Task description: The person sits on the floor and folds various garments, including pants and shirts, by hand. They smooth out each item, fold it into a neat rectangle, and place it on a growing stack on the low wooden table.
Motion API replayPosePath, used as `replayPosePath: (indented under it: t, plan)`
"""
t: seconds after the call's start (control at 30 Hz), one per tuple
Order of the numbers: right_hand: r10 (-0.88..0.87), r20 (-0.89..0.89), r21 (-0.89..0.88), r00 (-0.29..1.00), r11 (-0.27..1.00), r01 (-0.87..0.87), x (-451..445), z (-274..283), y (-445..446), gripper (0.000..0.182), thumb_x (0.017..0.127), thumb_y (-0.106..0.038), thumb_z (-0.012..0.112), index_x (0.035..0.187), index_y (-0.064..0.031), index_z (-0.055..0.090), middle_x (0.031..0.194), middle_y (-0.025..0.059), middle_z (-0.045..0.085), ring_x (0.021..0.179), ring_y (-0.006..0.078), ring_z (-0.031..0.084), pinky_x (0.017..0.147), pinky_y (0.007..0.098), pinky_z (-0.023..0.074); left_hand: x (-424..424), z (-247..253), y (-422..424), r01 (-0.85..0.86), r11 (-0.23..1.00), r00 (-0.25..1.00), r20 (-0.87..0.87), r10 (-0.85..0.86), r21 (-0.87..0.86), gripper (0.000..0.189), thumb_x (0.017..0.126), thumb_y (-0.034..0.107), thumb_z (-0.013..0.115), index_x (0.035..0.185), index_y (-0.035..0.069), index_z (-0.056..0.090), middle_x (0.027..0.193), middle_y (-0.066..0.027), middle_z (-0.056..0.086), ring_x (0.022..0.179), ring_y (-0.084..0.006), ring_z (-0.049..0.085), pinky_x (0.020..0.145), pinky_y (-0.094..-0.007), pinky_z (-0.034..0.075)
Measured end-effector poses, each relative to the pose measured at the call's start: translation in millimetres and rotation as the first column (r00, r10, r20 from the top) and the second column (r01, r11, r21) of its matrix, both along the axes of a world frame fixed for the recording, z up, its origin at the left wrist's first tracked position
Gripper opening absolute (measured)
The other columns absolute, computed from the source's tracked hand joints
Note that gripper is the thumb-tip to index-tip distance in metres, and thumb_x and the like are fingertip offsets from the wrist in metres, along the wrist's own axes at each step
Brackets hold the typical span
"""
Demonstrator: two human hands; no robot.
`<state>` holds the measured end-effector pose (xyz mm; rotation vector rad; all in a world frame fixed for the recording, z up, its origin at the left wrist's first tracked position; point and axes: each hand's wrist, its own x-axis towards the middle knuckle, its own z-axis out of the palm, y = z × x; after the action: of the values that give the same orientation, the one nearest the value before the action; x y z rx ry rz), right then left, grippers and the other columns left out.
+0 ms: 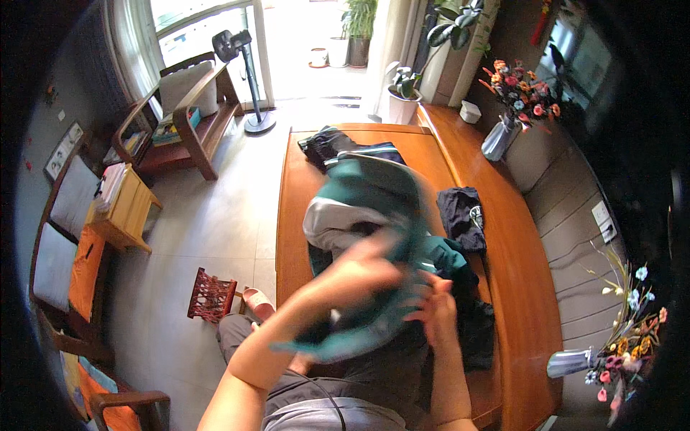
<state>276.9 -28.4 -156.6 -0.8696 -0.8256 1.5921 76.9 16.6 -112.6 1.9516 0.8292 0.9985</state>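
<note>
A teal, white and dark garment (372, 186), blurred by motion, is spread and bunched above the wooden table (294, 215) in front of me. My left hand (372, 264) reaches across it; blur hides whether its fingers grip the cloth. Lower and to the right, my right hand (439, 310) has its fingers closed on a teal part of the garment. Part of the cloth hangs over my lap. Dark folded clothes (329, 146) with light stripes lie beyond the garment. A dark folded T-shirt (461, 218) with a pale print rests to its right.
A wooden cabinet (517, 258) runs along the right, bearing a vase (498, 140) of artificial flowers. Another flower vase (571, 362) appears nearer. On the left are a small red stool (211, 295), a wooden side table (126, 207), an armchair (186, 140) and a standing fan (253, 86).
</note>
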Motion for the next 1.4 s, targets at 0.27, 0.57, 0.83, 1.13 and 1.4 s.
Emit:
replayPosePath:
  t: [0.27, 0.57, 0.83, 1.13, 1.4]
  plan:
    - [-0.03, 0.353, -0.224, 0.935, 0.968, 0.116, 29, -4, -57, 0.041, 0.087, -0.026, 0.06, 0.116, 0.0024, 0.053, 0.101, 0.0107, 0.061, 0.081, 0.0159, 0.06, 0.069, 0.0267, 0.0513, 40, -27, -107, 0.496, 0.808, 0.826, -0.113, -0.552, -0.319, 0.052, 0.089, 0.035, 0.051, 0.129, 0.008, 0.037, 0.075, -0.0238, 0.059, 0.065, -0.0419, 0.057, 0.06, -0.0473, 0.046]
    - [-0.213, 0.128, -0.019, 0.969, 0.976, 0.217, 34, 7, -28, 0.058, 0.068, -0.034, 0.078, 0.109, -0.0012, 0.053, 0.101, 0.0074, 0.061, 0.09, 0.0168, 0.06, 0.077, 0.0308, 0.0499, -39, -76, -168, -0.301, 0.954, 0.927, -0.23, 0.296, 0.013, 0.117, 0.057, 0.054, 0.078, 0.143, 0.008, 0.012, 0.145, -0.0223, 0.011, 0.135, -0.0399, 0.015, 0.105, -0.0588, 0.014]
    - [-0.223, 0.236, -0.001, 0.946, 0.973, 0.229, 28, 9, -33, 0.049, 0.071, -0.03, 0.074, 0.108, -0.0029, 0.056, 0.104, 0.0112, 0.06, 0.094, 0.0206, 0.058, 0.082, 0.0353, 0.0464, 6, -110, -51, -0.423, 0.903, 0.906, -0.061, 0.42, -0.067, 0.104, 0.059, 0.039, 0.076, 0.132, 0.009, 0.008, 0.134, -0.0239, 0.008, 0.125, -0.0395, 0.023, 0.098, -0.0511, 0.03]
    - [-0.537, 0.074, 0.141, 0.84, 0.84, 0.524, 88, 48, -24, 0.039, 0.075, -0.025, 0.068, 0.108, -0.0049, 0.06, 0.108, 0.0155, 0.058, 0.098, 0.0249, 0.057, 0.087, 0.0403, 0.0426, 7, 99, 163, -0.2, 0.888, 0.969, -0.053, 0.242, 0.414, 0.05, 0.074, 0.025, 0.063, 0.114, 0.007, 0.039, 0.115, -0.0191, 0.039, 0.108, -0.0323, 0.045, 0.087, -0.044, 0.043]
    - [-0.439, 0.147, -0.092, 0.886, 0.886, 0.454, 44, -42, -77, 0.032, 0.078, -0.02, 0.064, 0.107, -0.0067, 0.062, 0.112, 0.0194, 0.057, 0.102, 0.0287, 0.055, 0.092, 0.0449, 0.0392, 53, 135, 146, 0.409, 0.708, 0.657, -0.724, 0.21, 0.576, 0.014, 0.08, 0.014, 0.058, 0.085, 0.006, 0.068, 0.083, -0.012, 0.067, 0.079, -0.0263, 0.066, 0.062, -0.0354, 0.055]
